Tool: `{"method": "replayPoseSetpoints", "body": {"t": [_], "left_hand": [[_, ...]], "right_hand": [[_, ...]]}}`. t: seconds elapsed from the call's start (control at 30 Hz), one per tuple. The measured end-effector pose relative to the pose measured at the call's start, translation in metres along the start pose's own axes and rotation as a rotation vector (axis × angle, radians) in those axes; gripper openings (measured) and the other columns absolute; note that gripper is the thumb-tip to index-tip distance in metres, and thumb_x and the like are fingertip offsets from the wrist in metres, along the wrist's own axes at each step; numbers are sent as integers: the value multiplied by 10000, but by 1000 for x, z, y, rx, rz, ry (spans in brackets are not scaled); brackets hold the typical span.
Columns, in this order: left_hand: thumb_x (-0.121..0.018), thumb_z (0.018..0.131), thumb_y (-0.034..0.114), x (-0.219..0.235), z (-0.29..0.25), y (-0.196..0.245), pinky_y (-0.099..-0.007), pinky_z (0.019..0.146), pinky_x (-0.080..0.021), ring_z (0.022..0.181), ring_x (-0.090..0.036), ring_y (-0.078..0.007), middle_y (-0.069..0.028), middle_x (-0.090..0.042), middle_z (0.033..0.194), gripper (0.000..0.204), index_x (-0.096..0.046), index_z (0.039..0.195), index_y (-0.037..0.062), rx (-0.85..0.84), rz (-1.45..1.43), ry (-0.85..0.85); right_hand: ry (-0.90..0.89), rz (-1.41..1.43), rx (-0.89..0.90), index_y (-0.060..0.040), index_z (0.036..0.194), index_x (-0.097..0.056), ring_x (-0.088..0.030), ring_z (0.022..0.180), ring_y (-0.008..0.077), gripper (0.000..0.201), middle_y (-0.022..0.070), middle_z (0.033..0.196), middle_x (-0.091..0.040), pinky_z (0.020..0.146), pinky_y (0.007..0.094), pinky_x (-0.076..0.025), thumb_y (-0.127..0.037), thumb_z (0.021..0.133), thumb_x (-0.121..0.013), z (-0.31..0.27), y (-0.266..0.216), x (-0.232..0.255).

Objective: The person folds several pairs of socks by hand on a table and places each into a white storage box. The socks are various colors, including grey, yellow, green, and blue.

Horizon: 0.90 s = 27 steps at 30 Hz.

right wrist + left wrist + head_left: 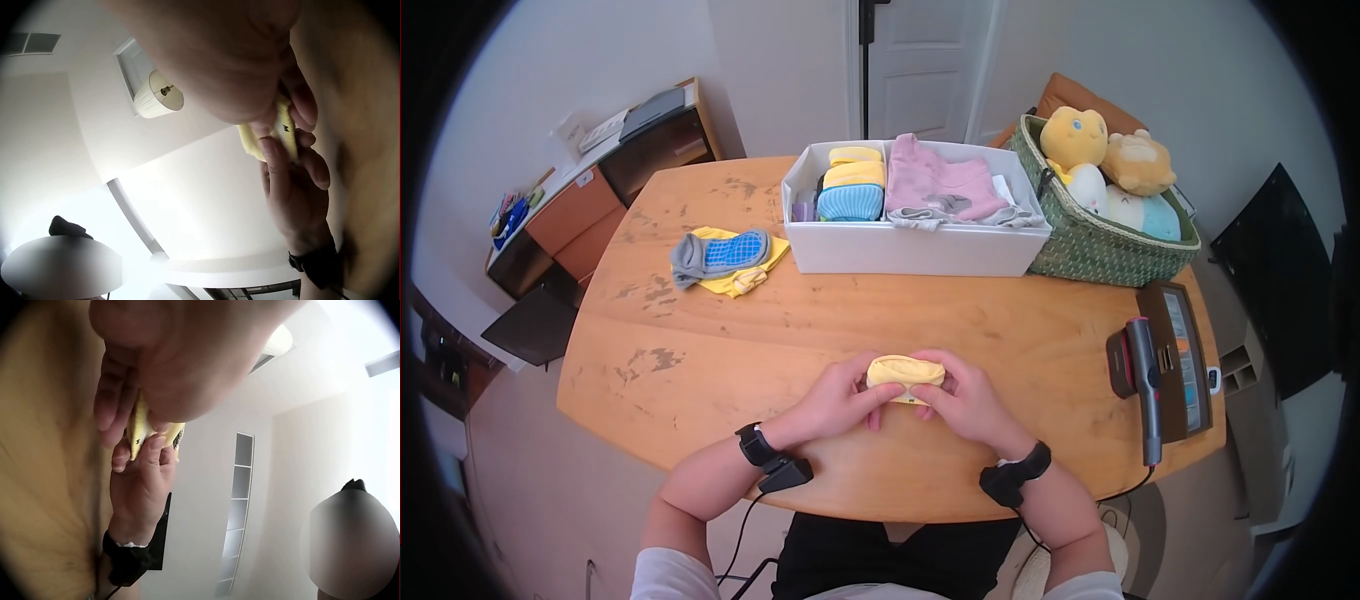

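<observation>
Both hands hold a folded yellow sock bundle [907,371] low over the near middle of the table [820,310]. My left hand [840,396] grips its left end and my right hand [966,398] its right end, the two thumbs pressing on the near side. In the left wrist view, a yellow edge of the bundle [139,428] with a small dark mark shows between the hands. The right wrist view has the bundle [287,130] pinched between thumbs and fingers. Farther left lie loose yellow and grey socks [725,255], one with a blue gripped sole.
A white divided box [920,248] at the back holds rolled yellow socks [854,173], a blue ribbed roll [850,203] and pink clothing [940,182]. Right of it stands a green woven basket [1100,250] of plush toys. A corded hair styler [1145,390] and brown case [1185,350] lie at the right edge.
</observation>
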<state>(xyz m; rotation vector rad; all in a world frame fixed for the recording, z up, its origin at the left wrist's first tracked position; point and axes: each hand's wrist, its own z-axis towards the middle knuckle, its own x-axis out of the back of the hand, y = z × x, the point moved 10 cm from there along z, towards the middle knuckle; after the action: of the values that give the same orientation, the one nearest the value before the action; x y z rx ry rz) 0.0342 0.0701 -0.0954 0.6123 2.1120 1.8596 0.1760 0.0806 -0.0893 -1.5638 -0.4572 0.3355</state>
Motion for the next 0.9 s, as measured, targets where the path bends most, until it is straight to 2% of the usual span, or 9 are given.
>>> {"method": "replayPoseSetpoints", "body": {"t": [0.07, 0.2, 0.27, 0.57, 0.8, 0.9], "left_hand": [[-640, 1057, 172, -3, -1, 0, -261, 636, -550, 725, -690, -115, -47, -704, 950, 280, -603, 1278, 2, 44, -50, -19], [-647, 1053, 170, -1, 6, -14, -265, 648, -558, 727, -692, -121, -54, -707, 978, 290, -607, 1285, 0, 35, -133, -10], [-674, 1042, 211, 4, 7, -14, -249, 641, -559, 713, -678, -99, -40, -711, 942, 324, -630, 1283, -1, 3, -178, 34], [-650, 1056, 216, 9, 8, -14, -256, 692, -572, 775, -684, -103, -48, -709, 989, 342, -618, 1318, -1, -10, -239, 41], [-641, 1060, 210, 8, 7, -14, -258, 718, -574, 790, -685, -103, -52, -706, 997, 342, -610, 1323, -7, -2, -238, 36], [-642, 1059, 195, 5, 6, -8, -251, 722, -568, 786, -679, -98, -48, -703, 995, 339, -604, 1327, -8, -60, -186, 45]], "right_hand": [[7, 46, -14, 11, 1374, -540, -714, 804, 116, 381, 94, 1104, -722, 699, 263, -595, -80, 1022, -654, -2, -1, 1], [7, 63, -45, 18, 1386, -535, -704, 832, 111, 400, 99, 1115, -719, 721, 263, -595, -88, 1023, -662, 0, 4, -1], [44, 159, -14, 37, 1398, -524, -693, 862, 108, 430, 104, 1122, -716, 742, 264, -588, -98, 1019, -677, 3, 1, 2], [37, 61, 7, 99, 1370, -512, -685, 832, 115, 459, 95, 1011, -697, 720, 267, -566, -95, 1000, -703, 3, 13, 13], [71, 31, 44, 88, 1342, -532, -680, 823, 102, 451, 84, 999, -704, 709, 258, -548, -135, 997, -719, 3, 11, 15], [29, -13, 77, 54, 1330, -563, -678, 823, 91, 433, 72, 1004, -714, 710, 256, -542, -157, 991, -729, 5, 7, 14]]}}
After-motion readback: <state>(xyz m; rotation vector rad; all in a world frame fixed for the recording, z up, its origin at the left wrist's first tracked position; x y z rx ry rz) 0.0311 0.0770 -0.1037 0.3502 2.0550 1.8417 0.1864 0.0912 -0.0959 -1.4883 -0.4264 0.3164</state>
